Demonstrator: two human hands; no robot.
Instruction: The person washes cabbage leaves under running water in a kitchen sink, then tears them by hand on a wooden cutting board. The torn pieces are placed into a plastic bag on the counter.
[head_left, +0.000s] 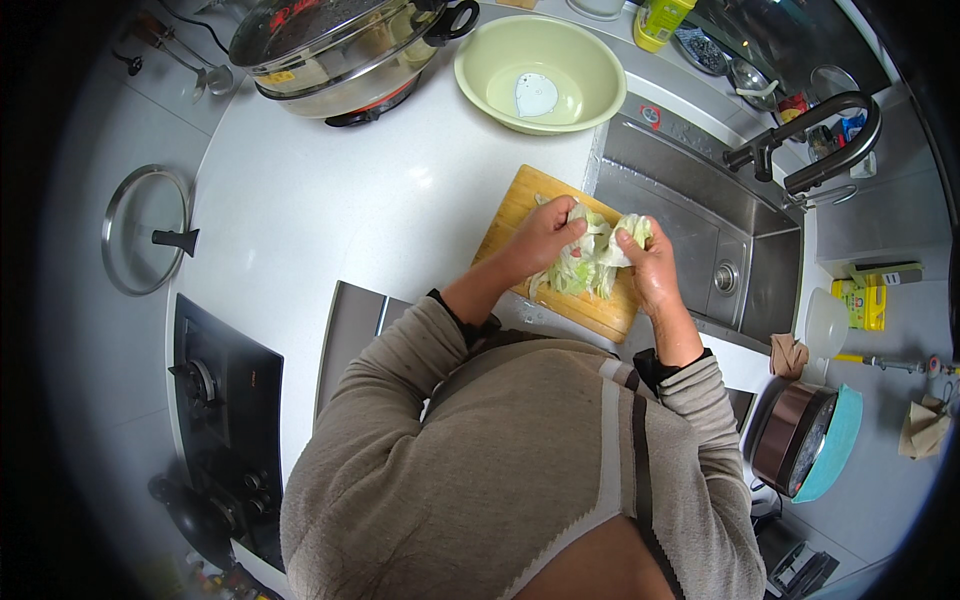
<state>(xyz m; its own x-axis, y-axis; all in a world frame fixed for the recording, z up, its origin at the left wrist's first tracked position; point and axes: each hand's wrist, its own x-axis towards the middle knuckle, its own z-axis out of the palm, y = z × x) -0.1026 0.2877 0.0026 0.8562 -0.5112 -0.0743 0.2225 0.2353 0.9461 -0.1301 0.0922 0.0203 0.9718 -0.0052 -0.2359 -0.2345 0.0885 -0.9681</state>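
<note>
A pile of pale green and white leaves, which look like lettuce or cabbage (574, 276), lies on a wooden cutting board (510, 202) beside the sink. Above the pile, my left hand (541, 234) grips some of the leaves between thumb and fingers. My right hand (654, 262) pinches another pale leaf piece (634, 227), close to the board's right edge. Between the two hands hang more leaves. Water drops show on my right hand and wrist.
The steel sink (675, 217) with a dark faucet (832, 142) adjoins the board. Beyond it stands a pale green basin (487, 97); a lidded electric pot (337, 75) is at the upper left. A gas hob (240, 442) lies at the left.
</note>
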